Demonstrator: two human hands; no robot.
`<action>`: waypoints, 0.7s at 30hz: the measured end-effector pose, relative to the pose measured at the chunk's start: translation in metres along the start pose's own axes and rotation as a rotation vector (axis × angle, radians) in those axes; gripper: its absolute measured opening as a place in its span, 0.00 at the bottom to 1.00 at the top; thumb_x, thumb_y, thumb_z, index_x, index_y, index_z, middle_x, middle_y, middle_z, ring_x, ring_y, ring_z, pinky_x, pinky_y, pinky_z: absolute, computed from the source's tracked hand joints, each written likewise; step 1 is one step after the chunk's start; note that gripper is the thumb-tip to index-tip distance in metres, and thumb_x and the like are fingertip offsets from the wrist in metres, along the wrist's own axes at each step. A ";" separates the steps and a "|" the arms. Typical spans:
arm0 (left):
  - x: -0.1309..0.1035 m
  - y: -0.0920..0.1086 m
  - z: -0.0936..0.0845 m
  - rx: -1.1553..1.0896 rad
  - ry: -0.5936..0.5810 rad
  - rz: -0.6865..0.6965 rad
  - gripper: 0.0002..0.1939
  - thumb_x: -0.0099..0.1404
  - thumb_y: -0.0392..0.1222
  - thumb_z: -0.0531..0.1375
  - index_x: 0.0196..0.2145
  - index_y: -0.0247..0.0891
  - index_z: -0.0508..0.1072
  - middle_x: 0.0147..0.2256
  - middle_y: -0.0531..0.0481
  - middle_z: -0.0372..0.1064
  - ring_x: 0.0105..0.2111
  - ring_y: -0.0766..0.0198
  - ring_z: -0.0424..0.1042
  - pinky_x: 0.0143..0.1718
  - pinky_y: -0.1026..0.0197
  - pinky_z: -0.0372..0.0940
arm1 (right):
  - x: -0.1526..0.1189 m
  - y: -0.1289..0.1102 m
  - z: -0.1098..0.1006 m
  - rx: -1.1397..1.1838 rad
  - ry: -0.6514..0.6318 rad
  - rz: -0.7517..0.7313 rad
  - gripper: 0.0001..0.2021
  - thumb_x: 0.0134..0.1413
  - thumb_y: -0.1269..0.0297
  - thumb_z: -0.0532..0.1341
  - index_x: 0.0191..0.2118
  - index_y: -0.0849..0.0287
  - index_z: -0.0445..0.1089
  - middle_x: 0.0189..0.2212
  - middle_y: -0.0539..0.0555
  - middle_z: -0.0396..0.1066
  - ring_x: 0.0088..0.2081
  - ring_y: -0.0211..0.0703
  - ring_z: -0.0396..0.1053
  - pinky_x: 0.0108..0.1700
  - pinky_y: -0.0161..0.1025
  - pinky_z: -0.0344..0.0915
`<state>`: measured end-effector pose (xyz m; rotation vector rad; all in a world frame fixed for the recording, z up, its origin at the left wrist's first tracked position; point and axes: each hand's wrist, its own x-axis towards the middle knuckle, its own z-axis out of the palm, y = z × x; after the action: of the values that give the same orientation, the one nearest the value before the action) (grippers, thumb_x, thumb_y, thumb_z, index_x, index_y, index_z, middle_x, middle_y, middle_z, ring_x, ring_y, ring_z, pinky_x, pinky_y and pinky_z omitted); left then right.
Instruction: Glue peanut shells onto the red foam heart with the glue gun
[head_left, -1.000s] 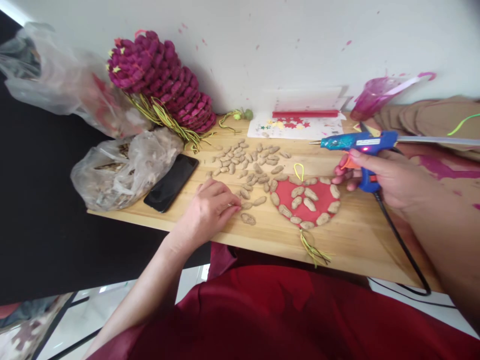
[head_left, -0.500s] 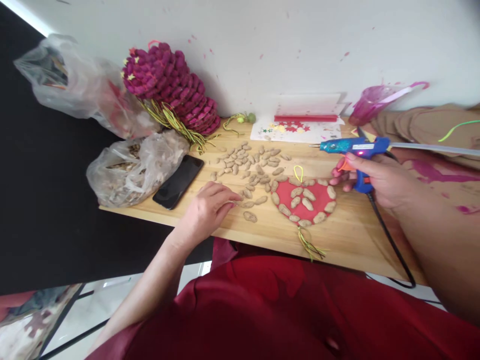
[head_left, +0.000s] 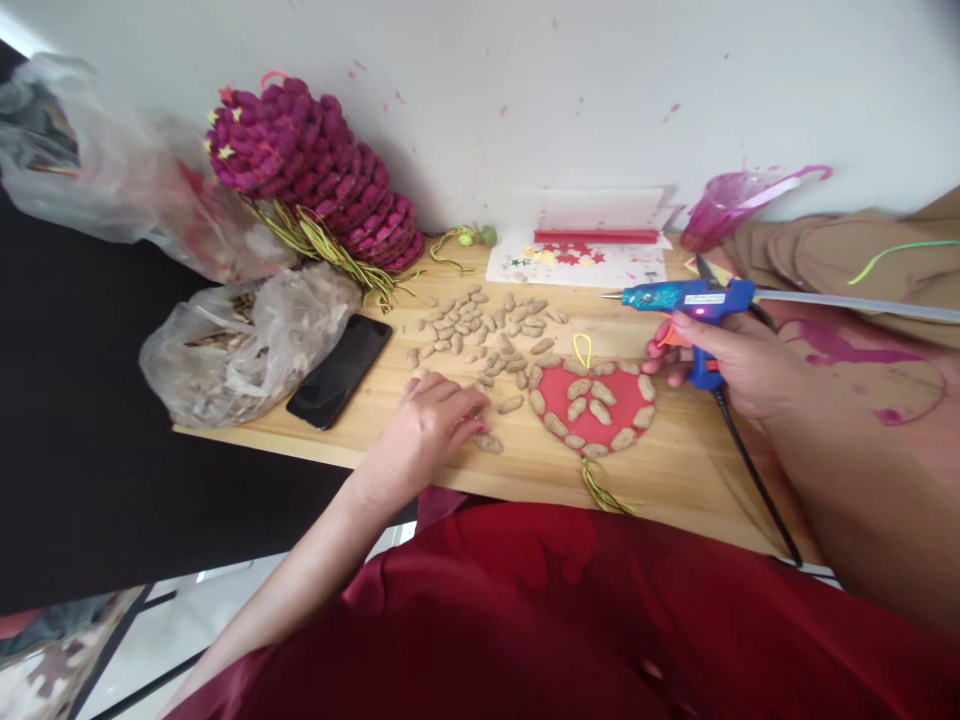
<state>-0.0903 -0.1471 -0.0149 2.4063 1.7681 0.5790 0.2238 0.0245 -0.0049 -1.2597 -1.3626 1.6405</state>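
My left hand [head_left: 429,428] is low over the wooden table, with thumb and fingers pinched round a peanut that they mostly hide. Just under the fingertips lies another peanut [head_left: 489,443], and one more peanut [head_left: 511,404] is a little to the right. My right hand [head_left: 739,360] grips a blue hot glue gun [head_left: 686,297], its nozzle pointing left and a finger at the orange trigger. Below the nozzle lies a red heart-shaped piece [head_left: 559,400] with peanuts around its edge and several in its middle. It has a yellow loop on top and a tassel [head_left: 606,494] below.
Loose peanuts [head_left: 461,322] are spread left of the heart. A phone [head_left: 339,372], a plastic bag of peanuts [head_left: 225,365] and a stack of magenta decorations [head_left: 322,170] stand left. White paper [head_left: 502,262] with small stars, a pink cup [head_left: 716,212] and cardboard pieces [head_left: 817,235] are behind.
My left fingers have closed round a peanut and come over the one nearest the table's front edge. The view has shifted slightly; my right hand still holds the glue gun above the heart.
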 end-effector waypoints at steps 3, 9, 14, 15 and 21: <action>0.000 -0.001 -0.001 -0.014 0.048 -0.024 0.08 0.69 0.44 0.65 0.43 0.38 0.77 0.37 0.46 0.78 0.40 0.55 0.72 0.46 0.51 0.64 | -0.001 0.000 0.001 -0.010 0.010 0.001 0.25 0.37 0.44 0.78 0.28 0.61 0.75 0.25 0.54 0.75 0.24 0.41 0.77 0.20 0.30 0.70; -0.002 -0.010 -0.013 -0.090 0.117 -0.051 0.05 0.72 0.40 0.62 0.38 0.39 0.78 0.35 0.48 0.76 0.38 0.58 0.71 0.44 0.54 0.66 | 0.000 0.001 0.000 -0.015 0.020 0.000 0.24 0.38 0.43 0.77 0.28 0.61 0.75 0.26 0.55 0.76 0.24 0.42 0.77 0.20 0.31 0.70; 0.000 -0.013 -0.009 -0.073 0.040 0.019 0.06 0.71 0.39 0.63 0.45 0.41 0.78 0.39 0.47 0.74 0.42 0.57 0.70 0.47 0.52 0.65 | 0.000 0.001 0.001 0.002 0.027 -0.006 0.23 0.38 0.45 0.77 0.28 0.60 0.74 0.25 0.54 0.76 0.24 0.43 0.77 0.20 0.32 0.69; 0.000 -0.012 -0.007 -0.069 0.030 0.021 0.07 0.70 0.40 0.64 0.45 0.41 0.78 0.40 0.46 0.74 0.43 0.56 0.70 0.47 0.51 0.65 | -0.001 0.000 0.001 0.004 0.030 -0.002 0.23 0.37 0.45 0.77 0.28 0.59 0.74 0.25 0.54 0.76 0.24 0.43 0.77 0.19 0.32 0.69; 0.001 -0.005 -0.006 -0.025 -0.004 -0.066 0.10 0.68 0.44 0.67 0.45 0.41 0.77 0.41 0.46 0.75 0.43 0.54 0.70 0.46 0.49 0.62 | -0.001 -0.003 0.004 0.009 0.034 0.028 0.27 0.31 0.43 0.79 0.29 0.60 0.74 0.25 0.54 0.76 0.26 0.45 0.79 0.19 0.31 0.69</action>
<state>-0.0971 -0.1452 -0.0103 2.3216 1.8189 0.5846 0.2204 0.0226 -0.0021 -1.3018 -1.3210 1.6350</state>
